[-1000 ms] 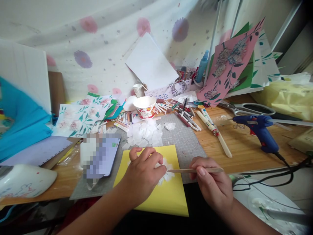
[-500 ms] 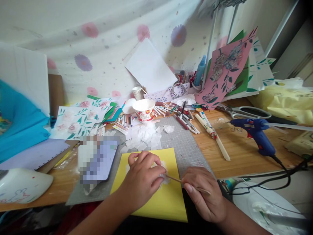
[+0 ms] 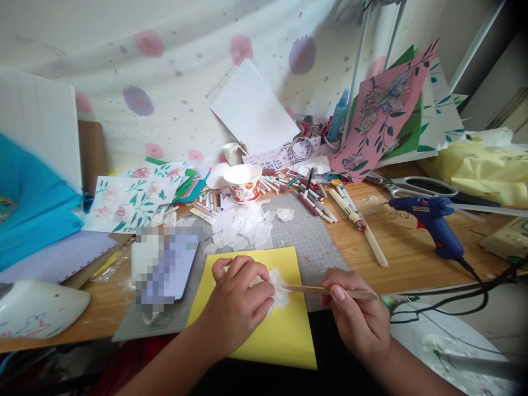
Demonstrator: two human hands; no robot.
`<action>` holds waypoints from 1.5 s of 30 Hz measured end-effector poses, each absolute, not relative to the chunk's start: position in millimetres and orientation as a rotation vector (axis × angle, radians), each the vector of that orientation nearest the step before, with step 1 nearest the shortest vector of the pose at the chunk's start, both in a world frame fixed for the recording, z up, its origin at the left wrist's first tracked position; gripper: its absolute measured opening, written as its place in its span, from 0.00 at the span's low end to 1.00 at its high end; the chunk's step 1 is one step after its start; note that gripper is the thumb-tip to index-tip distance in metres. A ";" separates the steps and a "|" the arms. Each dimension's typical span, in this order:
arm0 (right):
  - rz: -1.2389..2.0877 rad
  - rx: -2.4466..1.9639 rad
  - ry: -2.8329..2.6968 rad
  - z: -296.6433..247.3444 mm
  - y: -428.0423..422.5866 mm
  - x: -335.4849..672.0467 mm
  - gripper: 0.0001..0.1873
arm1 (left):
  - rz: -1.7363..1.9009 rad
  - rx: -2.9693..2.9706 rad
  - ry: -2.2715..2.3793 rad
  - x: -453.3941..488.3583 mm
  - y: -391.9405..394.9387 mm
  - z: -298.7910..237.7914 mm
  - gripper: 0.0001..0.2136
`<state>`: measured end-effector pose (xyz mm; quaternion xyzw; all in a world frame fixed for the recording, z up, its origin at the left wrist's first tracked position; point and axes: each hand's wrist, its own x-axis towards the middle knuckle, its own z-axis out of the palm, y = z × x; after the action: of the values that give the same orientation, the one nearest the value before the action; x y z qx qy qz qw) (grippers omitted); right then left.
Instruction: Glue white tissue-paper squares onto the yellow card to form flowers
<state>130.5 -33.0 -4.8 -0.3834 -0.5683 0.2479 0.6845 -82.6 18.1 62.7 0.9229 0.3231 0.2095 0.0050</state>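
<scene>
A sheet of yellow paper (image 3: 289,341) lies on the grey cutting mat (image 3: 330,258), with a cluster of crumpled white paper pieces (image 3: 280,291) on it. My left hand (image 3: 243,300) is over this cluster, fingers bent and closed; whatever is at its fingertips is hidden. In my right hand (image 3: 358,313) a flat wooden craft stick (image 3: 309,289) is pinched between thumb and fingers. The stick lies nearly level, and its far tip reaches the white cluster beside my left fingers. Torn white paper pieces (image 3: 247,225) are heaped on the mat beyond the yellow sheet.
Behind the heap stand a paper bowl (image 3: 242,184) and scattered markers (image 3: 315,204). A phone (image 3: 185,264) is at the left of the mat. To the right are a blue glue gun (image 3: 433,220), scissors (image 3: 424,187) and a pink flower picture (image 3: 379,115).
My right hand has shifted right and turned, so the stick's flat side shows more and it lies more level. My left hand has stayed over the cluster, with its fingertips slightly moved.
</scene>
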 end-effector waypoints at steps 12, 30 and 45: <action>0.211 -0.796 -1.798 25.5 -25.2 131.7 0.10 | 0.631 2.804 1.075 -82.1 19.8 64.0 0.07; 0.550 -0.839 -1.301 1.3 -31.1 130.6 0.12 | 0.534 2.873 0.979 -79.7 20.2 63.1 0.14; 0.628 -0.761 -0.943 -4.7 -27.8 125.7 0.10 | 0.412 2.771 1.438 -87.9 73.8 92.5 0.10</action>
<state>125.7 -27.8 -4.7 -0.3518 -0.4360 0.2900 0.7760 -87.9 73.8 92.5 0.8800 0.4567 0.1308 -0.0037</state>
